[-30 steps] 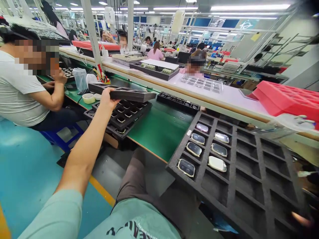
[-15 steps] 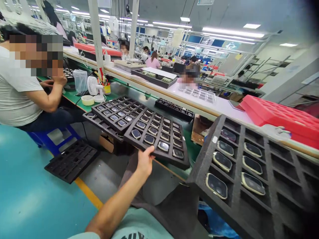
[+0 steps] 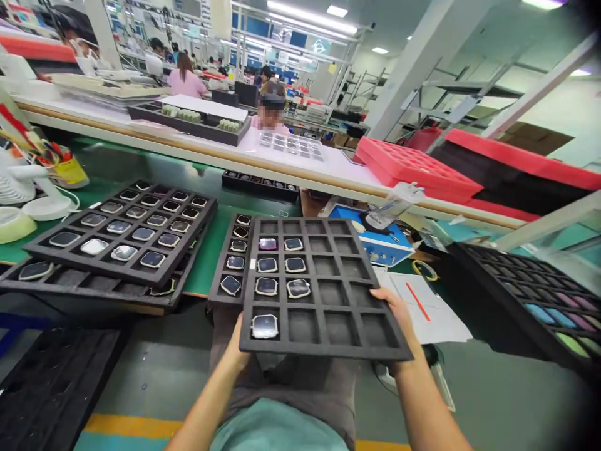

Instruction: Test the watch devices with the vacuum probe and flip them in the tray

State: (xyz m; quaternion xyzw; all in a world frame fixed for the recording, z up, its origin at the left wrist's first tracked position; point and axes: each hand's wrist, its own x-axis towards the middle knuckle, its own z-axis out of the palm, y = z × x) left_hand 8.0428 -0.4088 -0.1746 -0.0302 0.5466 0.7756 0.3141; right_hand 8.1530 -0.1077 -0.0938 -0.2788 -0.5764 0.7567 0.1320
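Observation:
A black foam tray with several watch faces in its left two columns is held level in front of me. My left hand grips its near left corner, the fingers mostly hidden beneath. On the right edge, my right hand has the thumb on top and its other fingers underneath. Partly beneath and left of this tray lies another black tray with a column of watch faces showing. Farther left, a filled black tray rests on a further tray at the green table's edge.
A white fan and a pen cup stand at left. Behind runs a shelf with red foam trays. At right are a blue box, paper and a black tray of coloured pieces. A person sits beyond the shelf.
The view has swung right. The partly filled tray has come from the right to the front and lies flatter. My left hand has left the full tray for this one, and my right hand now shows.

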